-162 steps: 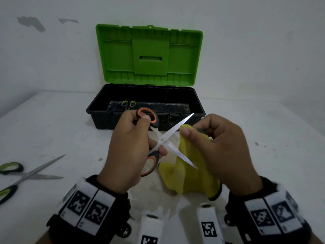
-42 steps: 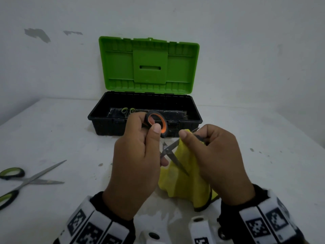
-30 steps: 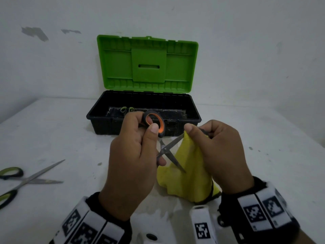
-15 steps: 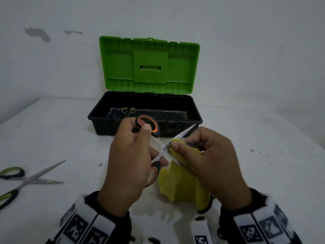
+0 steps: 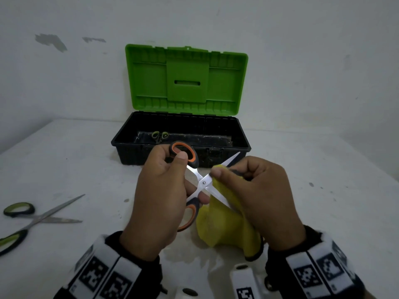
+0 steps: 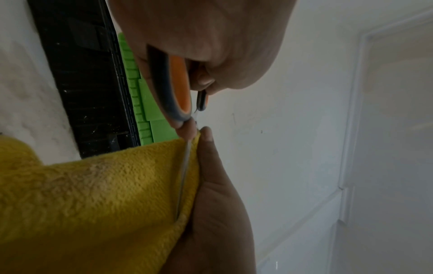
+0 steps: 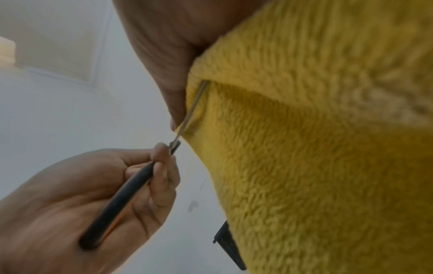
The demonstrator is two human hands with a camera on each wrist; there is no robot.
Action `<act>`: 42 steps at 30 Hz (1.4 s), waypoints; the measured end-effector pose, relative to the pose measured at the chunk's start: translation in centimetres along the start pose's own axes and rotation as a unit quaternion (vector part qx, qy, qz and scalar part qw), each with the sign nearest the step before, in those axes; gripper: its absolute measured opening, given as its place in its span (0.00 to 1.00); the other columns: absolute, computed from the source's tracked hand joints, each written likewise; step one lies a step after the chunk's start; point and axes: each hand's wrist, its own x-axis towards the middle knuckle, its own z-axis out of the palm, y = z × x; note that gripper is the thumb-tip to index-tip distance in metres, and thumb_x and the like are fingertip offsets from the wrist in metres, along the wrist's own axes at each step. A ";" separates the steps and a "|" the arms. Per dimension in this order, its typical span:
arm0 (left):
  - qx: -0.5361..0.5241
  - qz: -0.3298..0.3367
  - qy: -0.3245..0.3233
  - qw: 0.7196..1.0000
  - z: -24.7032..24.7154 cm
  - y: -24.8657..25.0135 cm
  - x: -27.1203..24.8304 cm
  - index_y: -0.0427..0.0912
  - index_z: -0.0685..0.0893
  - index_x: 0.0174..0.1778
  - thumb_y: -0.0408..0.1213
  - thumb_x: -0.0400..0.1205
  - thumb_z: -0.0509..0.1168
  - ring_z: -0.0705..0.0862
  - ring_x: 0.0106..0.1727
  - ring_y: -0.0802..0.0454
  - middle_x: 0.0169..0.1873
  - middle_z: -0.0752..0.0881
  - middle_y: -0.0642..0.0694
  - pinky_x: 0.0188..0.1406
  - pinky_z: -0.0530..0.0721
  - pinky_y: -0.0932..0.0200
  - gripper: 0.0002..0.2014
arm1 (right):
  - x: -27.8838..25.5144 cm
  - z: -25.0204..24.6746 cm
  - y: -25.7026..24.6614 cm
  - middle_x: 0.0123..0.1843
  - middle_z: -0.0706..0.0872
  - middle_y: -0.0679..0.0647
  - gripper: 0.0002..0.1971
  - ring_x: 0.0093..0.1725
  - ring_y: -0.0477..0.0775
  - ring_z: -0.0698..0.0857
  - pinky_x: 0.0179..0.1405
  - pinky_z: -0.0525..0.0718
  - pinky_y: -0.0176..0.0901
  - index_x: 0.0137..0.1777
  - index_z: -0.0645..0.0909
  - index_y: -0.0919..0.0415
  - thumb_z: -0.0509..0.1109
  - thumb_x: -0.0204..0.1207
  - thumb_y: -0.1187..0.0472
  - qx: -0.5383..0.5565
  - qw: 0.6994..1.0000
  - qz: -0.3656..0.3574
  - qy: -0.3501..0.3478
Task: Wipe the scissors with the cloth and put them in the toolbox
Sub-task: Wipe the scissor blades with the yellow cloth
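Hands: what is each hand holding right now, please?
Left hand: grips the handles of the orange scissors, blades open.
Right hand: pinches the yellow cloth around one blade.

Orange-handled scissors point(image 5: 201, 182) spread open against yellow cloth point(image 5: 224, 225) before open toolbox point(image 5: 181, 134).

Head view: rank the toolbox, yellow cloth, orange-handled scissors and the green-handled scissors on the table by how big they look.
1. toolbox, lid open, clearly largest.
2. green-handled scissors and orange-handled scissors: similar spread; hands hide part of the orange pair and it is nearer, so unranked.
3. yellow cloth: bunched and partly hidden, looks smallest.
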 end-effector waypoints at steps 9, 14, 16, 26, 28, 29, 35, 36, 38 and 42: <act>0.012 0.005 -0.007 1.000 0.0 -0.1 0.1 0.49 0.78 0.53 0.40 0.89 0.55 0.87 0.23 0.35 0.21 0.82 0.30 0.23 0.85 0.52 0.06 | -0.3 -0.3 -0.4 0.29 0.86 0.47 0.14 0.28 0.41 0.81 0.26 0.75 0.25 0.27 0.83 0.53 0.85 0.63 0.51 -0.018 0.999 -0.036 -0.005; 0.028 0.019 -0.006 0.999 0.0 0.2 0.1 0.49 0.80 0.52 0.41 0.89 0.57 0.86 0.23 0.36 0.27 0.84 0.30 0.20 0.85 0.55 0.06 | -0.5 -0.9 -1.2 0.29 0.87 0.44 0.13 0.30 0.42 0.83 0.27 0.74 0.23 0.28 0.85 0.52 0.84 0.61 0.47 -0.041 0.996 -0.072 -0.022; 0.050 0.039 -0.002 0.998 0.1 0.1 0.1 0.50 0.80 0.52 0.41 0.88 0.58 0.86 0.23 0.37 0.27 0.82 0.31 0.19 0.83 0.57 0.06 | -1.2 -0.2 -1.3 0.29 0.86 0.44 0.12 0.32 0.43 0.84 0.30 0.74 0.22 0.29 0.85 0.52 0.83 0.65 0.49 -0.073 0.990 -0.109 -0.060; 0.049 0.029 -0.003 0.998 0.3 0.0 0.0 0.51 0.80 0.47 0.41 0.88 0.58 0.88 0.24 0.36 0.33 0.86 0.30 0.21 0.87 0.48 0.07 | -0.2 0.7 0.1 0.29 0.85 0.44 0.14 0.34 0.43 0.84 0.30 0.76 0.27 0.28 0.81 0.50 0.81 0.68 0.49 -0.084 0.995 -0.048 -0.008; 0.047 0.025 0.002 0.999 0.2 -0.2 -0.1 0.50 0.80 0.47 0.41 0.88 0.58 0.88 0.23 0.38 0.32 0.86 0.31 0.22 0.86 0.48 0.07 | 0.3 0.2 0.4 0.30 0.87 0.45 0.14 0.35 0.44 0.85 0.31 0.78 0.28 0.29 0.82 0.53 0.82 0.68 0.50 -0.081 0.996 -0.042 0.019; 0.045 0.026 0.003 0.999 0.2 -0.2 -0.1 0.50 0.80 0.48 0.41 0.88 0.57 0.88 0.23 0.38 0.30 0.86 0.31 0.23 0.86 0.48 0.07 | 0.4 0.1 0.3 0.30 0.87 0.45 0.14 0.35 0.44 0.85 0.31 0.79 0.29 0.29 0.83 0.54 0.82 0.68 0.49 -0.080 0.996 -0.046 0.017; 0.024 0.033 0.001 0.999 0.1 0.0 0.0 0.49 0.79 0.51 0.41 0.89 0.57 0.87 0.22 0.36 0.26 0.83 0.27 0.21 0.85 0.51 0.06 | 0.4 0.1 -0.2 0.31 0.87 0.45 0.14 0.35 0.44 0.86 0.30 0.79 0.30 0.30 0.83 0.55 0.81 0.68 0.49 -0.077 0.995 -0.058 0.010; 0.024 0.033 0.000 0.999 0.2 0.0 0.0 0.49 0.79 0.51 0.41 0.89 0.57 0.87 0.22 0.37 0.26 0.84 0.28 0.19 0.84 0.53 0.06 | 0.8 -0.1 0.0 0.31 0.87 0.44 0.14 0.35 0.42 0.86 0.30 0.78 0.27 0.29 0.83 0.55 0.82 0.68 0.50 -0.073 0.996 -0.049 0.029; 0.022 0.032 0.001 0.999 0.2 -0.1 -0.1 0.48 0.79 0.51 0.41 0.89 0.56 0.86 0.21 0.38 0.27 0.85 0.28 0.18 0.83 0.55 0.06 | 1.0 -0.4 0.3 0.29 0.86 0.43 0.15 0.34 0.41 0.84 0.30 0.76 0.24 0.29 0.82 0.55 0.82 0.68 0.51 -0.066 0.996 -0.042 0.036; -0.002 0.034 -0.001 0.999 0.2 -0.1 -0.1 0.48 0.79 0.51 0.40 0.89 0.57 0.85 0.21 0.34 0.26 0.83 0.27 0.17 0.81 0.56 0.06 | 0.3 -0.3 0.2 0.27 0.84 0.45 0.16 0.31 0.42 0.83 0.28 0.74 0.24 0.29 0.82 0.58 0.82 0.68 0.51 -0.066 0.997 -0.050 0.001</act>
